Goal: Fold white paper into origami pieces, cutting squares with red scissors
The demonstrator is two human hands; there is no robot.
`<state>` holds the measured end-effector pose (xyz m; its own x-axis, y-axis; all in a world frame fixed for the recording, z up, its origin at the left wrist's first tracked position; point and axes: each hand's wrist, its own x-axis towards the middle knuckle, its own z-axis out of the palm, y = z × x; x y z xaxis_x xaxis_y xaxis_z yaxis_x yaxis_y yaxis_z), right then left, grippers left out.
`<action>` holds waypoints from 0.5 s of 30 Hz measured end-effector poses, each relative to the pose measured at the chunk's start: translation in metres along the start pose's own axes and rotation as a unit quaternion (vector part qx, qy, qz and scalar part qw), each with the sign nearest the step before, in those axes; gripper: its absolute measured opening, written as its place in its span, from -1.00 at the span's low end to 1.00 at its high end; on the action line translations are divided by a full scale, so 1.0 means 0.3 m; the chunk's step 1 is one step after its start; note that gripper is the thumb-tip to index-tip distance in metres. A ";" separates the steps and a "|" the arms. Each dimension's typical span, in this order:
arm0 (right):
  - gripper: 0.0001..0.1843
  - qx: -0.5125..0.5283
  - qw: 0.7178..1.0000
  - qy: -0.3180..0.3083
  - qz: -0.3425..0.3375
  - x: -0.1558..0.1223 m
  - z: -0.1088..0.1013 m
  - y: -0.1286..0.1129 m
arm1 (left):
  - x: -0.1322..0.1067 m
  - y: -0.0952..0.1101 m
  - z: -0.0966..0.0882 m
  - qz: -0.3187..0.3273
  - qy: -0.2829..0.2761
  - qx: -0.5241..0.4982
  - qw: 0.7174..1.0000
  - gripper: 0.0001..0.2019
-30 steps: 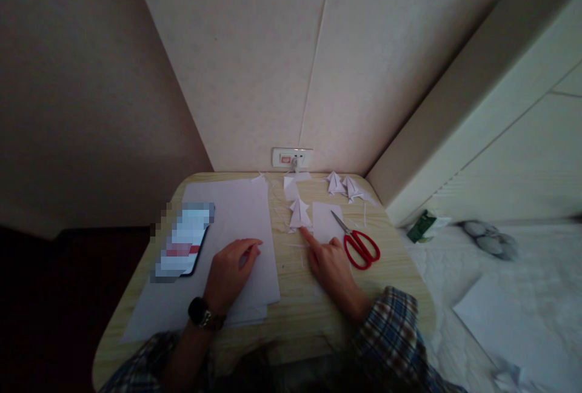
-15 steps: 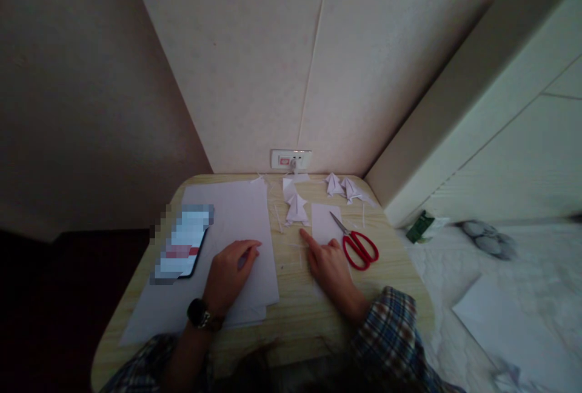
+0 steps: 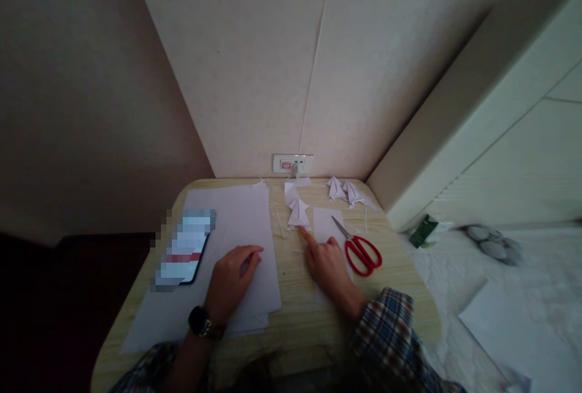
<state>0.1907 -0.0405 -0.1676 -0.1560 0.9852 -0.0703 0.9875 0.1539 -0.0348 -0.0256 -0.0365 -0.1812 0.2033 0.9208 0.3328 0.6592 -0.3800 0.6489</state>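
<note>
Head view, dim light. Plaid sleeves at bottom edge, black wristwatch (image 3: 200, 322) on left wrist. Left hand (image 3: 231, 275) lies palm down on stack of large white paper sheets (image 3: 236, 211), fingers loosely curled, gripping nothing. Right hand (image 3: 328, 265) rests on light wood-grain surface (image 3: 291, 302), index finger stretched out, tip at the near edge of small folded white paper figure (image 3: 299, 214); other fingers tucked, nothing clamped. Figure sits mid-surface, just left of small white paper rectangle (image 3: 324, 223). Black smartphone (image 3: 184, 250) lies on the sheets, left side. Red-handled scissors (image 3: 359, 247) just beside the right hand, blades over the rectangle. Thin paper slivers scattered around. Farther back, two more folded white paper figures (image 3: 345, 190) near the corner, white wall socket (image 3: 292, 163) above. Judgement: figure is very light, thin, slides easily, crushes or unfolds under pressure; best pinched gently at the thick layered body, not the points.
</note>
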 end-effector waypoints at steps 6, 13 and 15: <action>-0.42 -0.002 1.000 -0.011 0.002 0.007 -0.005 -0.003 | -0.004 -0.001 -0.002 0.004 0.002 -0.001 1.000 -0.77; -0.41 0.004 1.000 -0.014 0.005 0.008 -0.001 -0.004 | -0.001 0.002 0.000 0.004 0.006 -0.001 1.000 -0.76; -0.42 0.009 1.000 -0.014 0.004 0.007 0.000 -0.005 | -0.001 0.000 0.000 0.005 0.005 0.000 1.000 -0.76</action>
<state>0.1889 -0.0387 -0.1677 -0.1488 0.9839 -0.0987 0.9882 0.1443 -0.0520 -0.0256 -0.0367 -0.1814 0.2021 0.9159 0.3467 0.6567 -0.3894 0.6458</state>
